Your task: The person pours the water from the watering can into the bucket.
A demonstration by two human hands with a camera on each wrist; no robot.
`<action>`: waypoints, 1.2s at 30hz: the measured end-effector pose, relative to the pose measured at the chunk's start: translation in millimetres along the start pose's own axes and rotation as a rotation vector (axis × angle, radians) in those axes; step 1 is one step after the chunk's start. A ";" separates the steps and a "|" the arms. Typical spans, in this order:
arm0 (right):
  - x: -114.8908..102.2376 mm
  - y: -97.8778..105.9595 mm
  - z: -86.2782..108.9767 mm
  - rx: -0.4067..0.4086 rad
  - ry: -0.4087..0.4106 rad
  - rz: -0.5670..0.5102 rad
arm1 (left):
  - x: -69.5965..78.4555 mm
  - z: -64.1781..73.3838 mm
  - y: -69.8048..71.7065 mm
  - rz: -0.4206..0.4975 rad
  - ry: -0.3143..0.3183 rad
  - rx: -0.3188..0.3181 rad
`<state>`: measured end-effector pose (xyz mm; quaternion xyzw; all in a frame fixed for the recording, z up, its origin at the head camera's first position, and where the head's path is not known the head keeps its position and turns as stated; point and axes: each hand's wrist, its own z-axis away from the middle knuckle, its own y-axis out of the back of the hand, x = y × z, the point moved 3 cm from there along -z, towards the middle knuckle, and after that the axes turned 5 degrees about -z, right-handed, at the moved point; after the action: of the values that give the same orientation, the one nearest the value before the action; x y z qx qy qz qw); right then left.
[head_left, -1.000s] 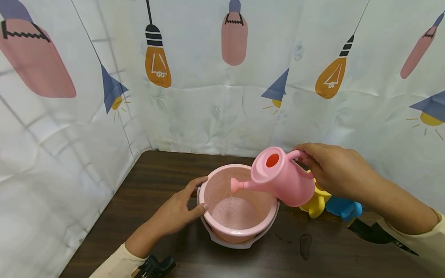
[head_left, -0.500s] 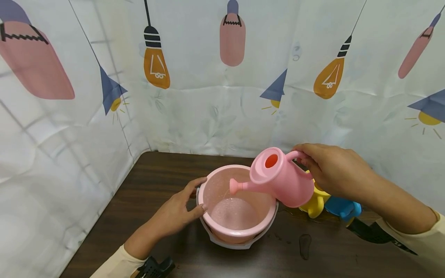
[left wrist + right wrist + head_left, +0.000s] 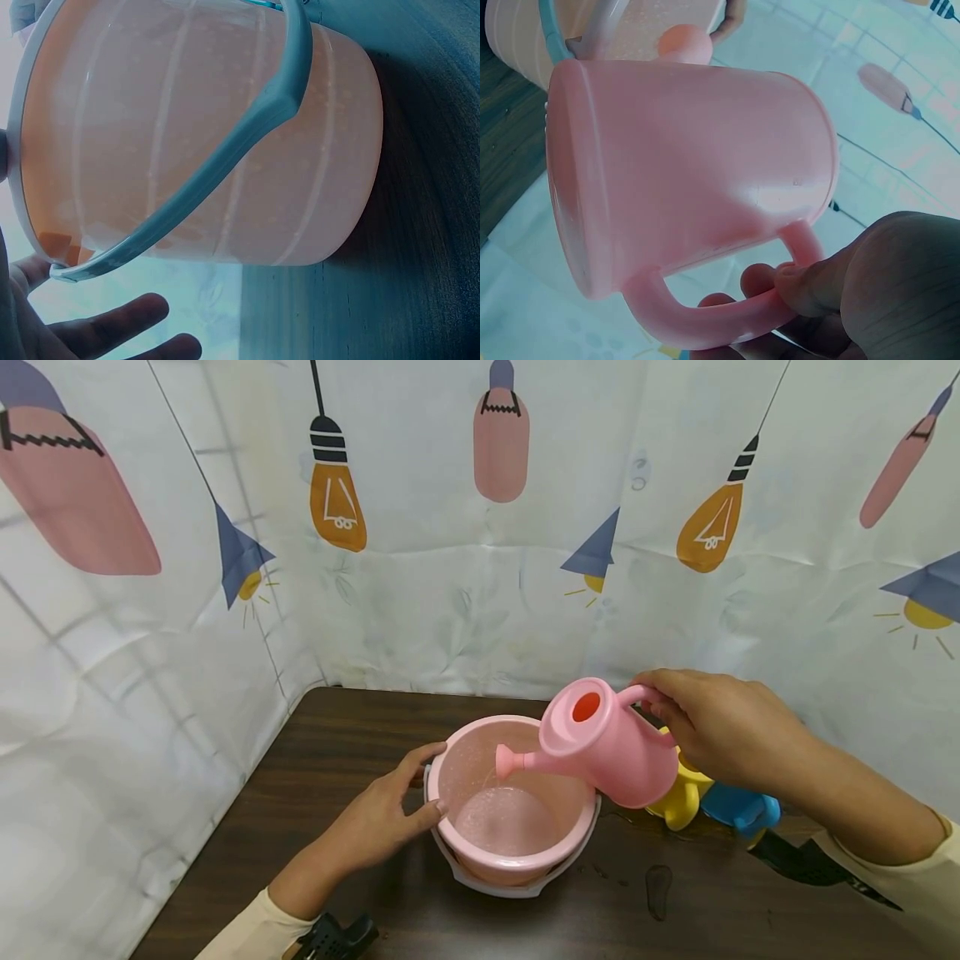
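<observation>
My right hand (image 3: 708, 722) grips the handle of a pink watering can (image 3: 611, 756). The can is tilted to the left, its rose (image 3: 508, 762) over the opening of a pale pink bucket (image 3: 517, 861). Thin streams of water fall from the rose, and shallow water lies in the bottom. My left hand (image 3: 375, 818) touches the left of the bucket's rim with thumb and index finger, spread apart. In the left wrist view, the other fingers (image 3: 120, 322) extend away from the bucket wall. The bucket's handle (image 3: 225, 169) hangs down against its side.
A yellow toy cup (image 3: 681, 797) and a blue one (image 3: 738, 808) are at the right, partly hidden behind the can and right arm. Water spots (image 3: 658, 892) mark the dark wooden table (image 3: 360, 718). A patterned white curtain (image 3: 420, 610) stands along the back and left.
Both hands, the can and the bucket keep nearly the same places. Water keeps falling into the bucket. The view has shifted very slightly.
</observation>
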<state>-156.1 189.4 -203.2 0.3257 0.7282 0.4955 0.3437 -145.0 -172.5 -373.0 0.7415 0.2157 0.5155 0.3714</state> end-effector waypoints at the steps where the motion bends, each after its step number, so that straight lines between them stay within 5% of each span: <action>1: -0.1 0.0 0.0 0.003 0.004 0.000 | 0.1 0.0 0.0 0.001 0.000 0.000; 36: -4.6 0.9 0.8 0.025 0.034 0.008 | -0.7 0.8 -0.1 0.025 0.020 -0.014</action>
<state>-152.7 186.2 -201.8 0.3244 0.7389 0.4930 0.3251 -144.5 -173.2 -373.7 0.7363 0.2064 0.5291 0.3678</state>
